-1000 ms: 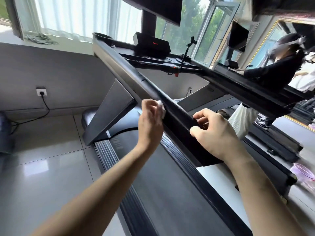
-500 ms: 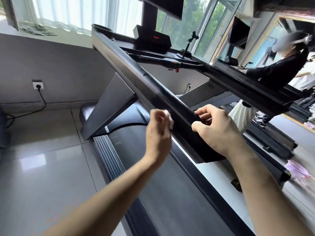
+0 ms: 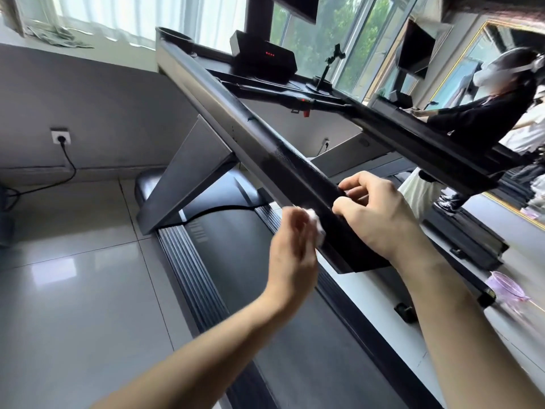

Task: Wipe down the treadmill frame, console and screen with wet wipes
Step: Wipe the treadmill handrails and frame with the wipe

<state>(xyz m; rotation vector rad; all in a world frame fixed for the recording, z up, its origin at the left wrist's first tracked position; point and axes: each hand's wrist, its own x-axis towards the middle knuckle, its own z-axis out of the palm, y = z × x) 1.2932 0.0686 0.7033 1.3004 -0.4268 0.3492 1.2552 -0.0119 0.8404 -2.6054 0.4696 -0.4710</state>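
Reaches up and forward with both bare forearms, from the lower edge. Holds the left hand (image 3: 295,249) upright, slightly blurred, back to the camera, fingers curled round a wipe (image 3: 318,225) set against the side of the rail (image 3: 265,140). Grips the rail's top with the right hand (image 3: 380,219), just beside the left, thumb on the near face, fingers curled over, forearm rising from the lower right.

Single head-worn view, wide-angle, tilted; faces forward-down along treadmill handrail (image 3: 280,160), close range.
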